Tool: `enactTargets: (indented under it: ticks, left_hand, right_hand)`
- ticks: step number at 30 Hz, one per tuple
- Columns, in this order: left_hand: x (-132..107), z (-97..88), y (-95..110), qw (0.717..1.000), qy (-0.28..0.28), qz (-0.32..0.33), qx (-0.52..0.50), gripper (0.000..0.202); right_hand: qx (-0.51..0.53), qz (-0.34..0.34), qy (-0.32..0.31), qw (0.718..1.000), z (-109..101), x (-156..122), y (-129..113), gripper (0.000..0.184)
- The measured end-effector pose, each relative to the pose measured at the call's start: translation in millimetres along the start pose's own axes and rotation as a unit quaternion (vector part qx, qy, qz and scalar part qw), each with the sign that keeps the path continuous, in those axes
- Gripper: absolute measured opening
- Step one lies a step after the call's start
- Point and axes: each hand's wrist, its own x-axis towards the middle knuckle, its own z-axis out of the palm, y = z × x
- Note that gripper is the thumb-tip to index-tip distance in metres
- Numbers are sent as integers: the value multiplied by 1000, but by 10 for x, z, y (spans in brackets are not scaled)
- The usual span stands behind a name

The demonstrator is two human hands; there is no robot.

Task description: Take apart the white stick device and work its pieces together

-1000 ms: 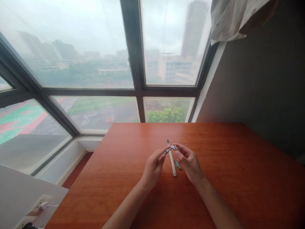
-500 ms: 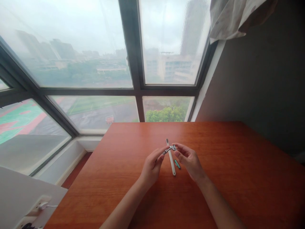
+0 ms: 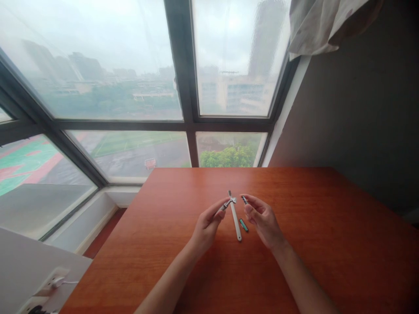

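My left hand (image 3: 208, 221) is closed on a silver razor handle (image 3: 226, 204), its bare head end pointing right. Between the thumb and fingers of my right hand (image 3: 262, 218) is a small dark razor cartridge (image 3: 244, 199), apart from the handle by a narrow gap. Below the hands a white toothbrush (image 3: 236, 223) lies on the table, its dark bristles toward the window. Just right of it rests a second cartridge (image 3: 243, 225), green and black. Part of the handle is hidden in my left palm.
The brown wooden table (image 3: 157, 261) reaches to a large window with dark frames (image 3: 131, 126). At the right is a grey wall (image 3: 353, 113) with a hanging cloth (image 3: 321, 30) above. A plug (image 3: 59, 282) sits in a wall socket at lower left.
The cartridge has come off the razor handle. My left hand has moved slightly left with the handle, and my right hand slightly right with the cartridge. The toothbrush and second cartridge lie unmoved.
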Motion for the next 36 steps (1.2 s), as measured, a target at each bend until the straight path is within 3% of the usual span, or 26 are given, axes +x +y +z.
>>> enactTargets:
  ticks: [3,5,10,13,17,22,31,36]
  left_hand:
    - [25,-21,-5,997,17,-29,-71,45]
    - [48,-43,-20,992,24,-34,-117,49]
    - [78,-96,-62,988,28,-49,-146,47]
    - [77,-105,-79,988,34,-54,-142,44]
    - [85,-111,-108,987,45,-55,-141,42]
    - [98,-124,-118,985,62,-56,-148,42]
    - [82,-116,-89,984,78,-69,-147,44]
    - [95,-121,-104,984,82,-69,-143,46]
  right_hand:
    - [-67,-17,-2,998,-66,40,-16,44]
    - [-168,-41,-3,985,-131,88,-11,45]
    - [-456,-62,-29,887,-268,212,12,39]
    - [-523,-51,-81,847,-261,253,-19,33]
    - [-564,-30,-122,816,-210,294,-64,12]
    - [-569,-28,-123,812,-219,295,-34,11]
    - [-502,-29,-141,853,-329,66,-82,30]
    - [-517,-33,-160,840,-244,-15,-74,23]
